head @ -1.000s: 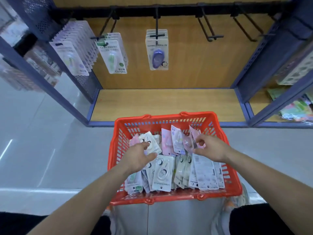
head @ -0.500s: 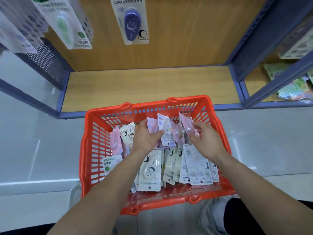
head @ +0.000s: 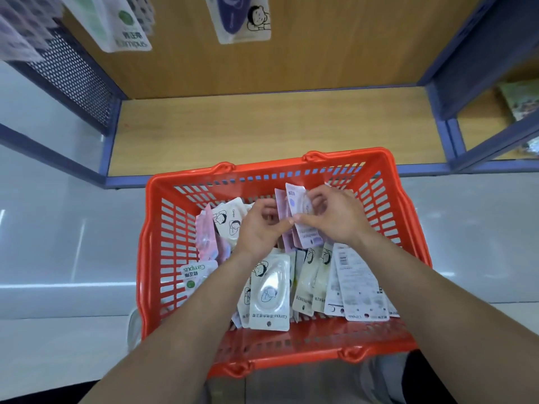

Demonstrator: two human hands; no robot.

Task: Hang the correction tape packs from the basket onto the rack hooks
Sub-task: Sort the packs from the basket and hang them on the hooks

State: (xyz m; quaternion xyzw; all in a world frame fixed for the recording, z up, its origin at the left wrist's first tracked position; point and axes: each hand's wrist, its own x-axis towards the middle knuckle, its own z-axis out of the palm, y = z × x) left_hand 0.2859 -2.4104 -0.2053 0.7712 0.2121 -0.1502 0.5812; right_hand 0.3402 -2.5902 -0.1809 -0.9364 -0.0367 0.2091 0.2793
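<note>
lilac pack (head: 296, 205): upper centre of the basket (head: 151, 258), stood on edge above the pile, not lifted clear yet. May be more than one pack in that bunch; can't separate them.

Change: 1 s ago the grips were apart, left over the white packs on the left of the pile, right on a pink pack at the right. 0.5 s ago left had slid to centre. Now both meet on the same bunch, thumb tips touching.

right grip (head: 335, 217): pinching the lilac pack, thumb in front, fingers curled over its top edge.
left grip (head: 256, 228): fingers curled, thumb on the pack's left edge. Reads as a pinch on the same pack, less sure.

Rest of the pile looks undisturbed: white pack (head: 271, 293) face up at centre, green pack (head: 194, 275) at the left wall, back-side packs (head: 355, 284) at the right.

View has dropped too. Hooks were in frame 1 s ago and are now off the top. Only the bottoms of the hung packs (head: 242, 18) show at the upper edge, above the wooden shelf (head: 262, 126).

Read: pick is made, and two grips on one bunch suggests peeling a single pack off or turning it hole-up. Next needs a lift out and eyes back on the hooks. Pile is still big, so plenty left.
</note>
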